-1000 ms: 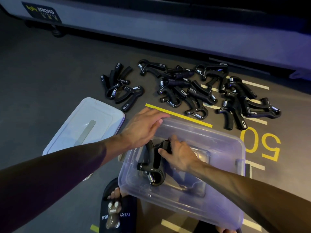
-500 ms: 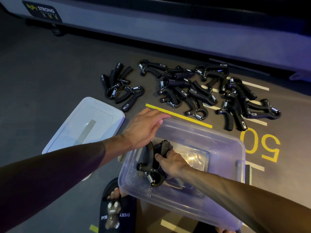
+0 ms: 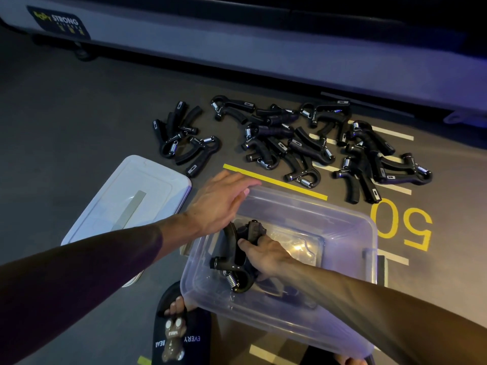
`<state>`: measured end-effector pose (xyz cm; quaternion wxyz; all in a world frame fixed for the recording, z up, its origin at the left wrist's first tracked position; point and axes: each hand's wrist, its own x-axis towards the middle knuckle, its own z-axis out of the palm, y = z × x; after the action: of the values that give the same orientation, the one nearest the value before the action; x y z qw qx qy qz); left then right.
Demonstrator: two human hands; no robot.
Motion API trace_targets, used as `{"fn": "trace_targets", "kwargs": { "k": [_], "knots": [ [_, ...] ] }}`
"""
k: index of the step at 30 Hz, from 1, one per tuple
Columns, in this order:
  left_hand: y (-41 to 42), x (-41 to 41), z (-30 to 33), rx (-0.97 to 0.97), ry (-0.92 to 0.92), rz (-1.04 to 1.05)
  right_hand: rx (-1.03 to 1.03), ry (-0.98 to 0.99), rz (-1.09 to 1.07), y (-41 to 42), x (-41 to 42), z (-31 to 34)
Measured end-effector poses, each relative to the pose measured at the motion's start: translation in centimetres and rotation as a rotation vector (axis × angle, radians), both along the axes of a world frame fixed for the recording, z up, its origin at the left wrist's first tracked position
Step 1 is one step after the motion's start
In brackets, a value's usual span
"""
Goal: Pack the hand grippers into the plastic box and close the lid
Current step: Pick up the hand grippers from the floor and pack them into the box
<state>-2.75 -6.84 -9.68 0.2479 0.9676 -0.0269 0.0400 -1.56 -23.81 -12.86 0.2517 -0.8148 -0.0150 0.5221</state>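
Head view: the right hand grips a black hand gripper with a coiled steel spring inside the clear plastic box, handles pointing to 12 o'clock. The left hand rests flat, fingers spread, on the box's 11 o'clock corner. More grippers lie heaped on the floor at 12 o'clock; the translucent lid lies at 9.
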Motion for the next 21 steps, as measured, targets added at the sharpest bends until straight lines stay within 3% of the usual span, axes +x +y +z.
{"fn": "trace_targets", "kwargs": {
  "k": [11,21],
  "knots": [
    [-0.1,0.0,0.2,0.011,0.007,0.007,0.132,-0.003,-0.229,-0.9,0.0,0.5],
    [-0.1,-0.1,0.3,0.008,0.021,-0.002,0.117,0.029,-0.157,-1.1,0.3,0.6]
  ]
}}
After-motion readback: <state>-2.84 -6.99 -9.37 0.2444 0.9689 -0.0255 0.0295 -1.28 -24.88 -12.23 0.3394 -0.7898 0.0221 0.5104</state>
